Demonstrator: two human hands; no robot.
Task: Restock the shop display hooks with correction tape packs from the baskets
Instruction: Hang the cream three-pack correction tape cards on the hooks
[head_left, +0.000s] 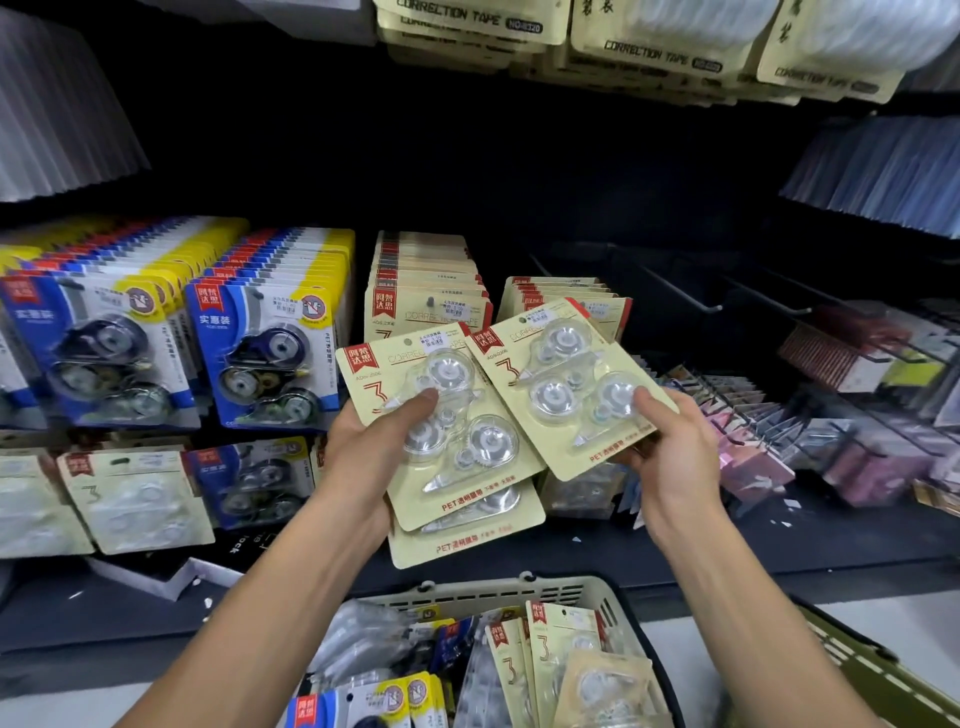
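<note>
Beige packs (441, 431) in both hands (358, 447).

Pretty uneven light here. The middle of the frame is well lit from above and in front, so the beige packs (457, 415) and both forearms look bright and sharp, with small glare spots on the clear blisters. The back wall (467, 171) behind the hooks drops to near black. Upper left and the right edge are smeared and soft, and the wide lens bends everything at the corners. The basket (519, 597) at the bottom is slightly blurry.
</note>
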